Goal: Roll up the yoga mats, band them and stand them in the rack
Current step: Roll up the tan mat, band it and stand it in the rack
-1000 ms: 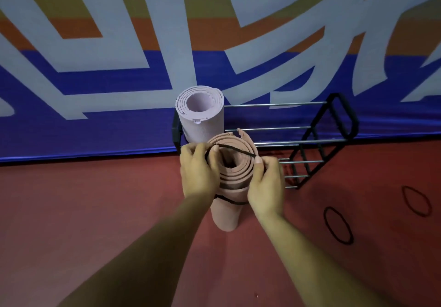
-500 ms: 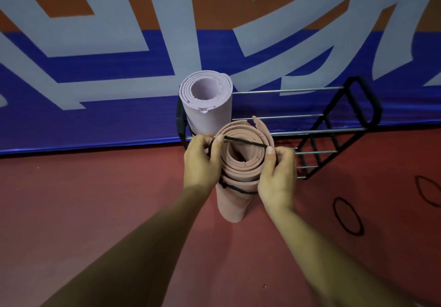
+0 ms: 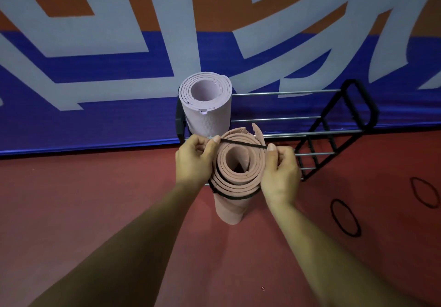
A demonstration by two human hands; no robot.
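Left hand (image 3: pixel 194 161) and right hand (image 3: pixel 281 170) pinch a black band (image 3: pixel 243 144) taut over the pink mat (image 3: pixel 238 179) (standing upright).

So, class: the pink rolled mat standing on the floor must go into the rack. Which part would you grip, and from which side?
Grip the pink mat by its wall, below the black band across its front, one palm from each side. It stands on end and its outer flap gapes at the top, so squeezing the sides should keep it coiled.

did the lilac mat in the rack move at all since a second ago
No. The lilac mat stands at the left end of the rack as before; only the camera shifted.
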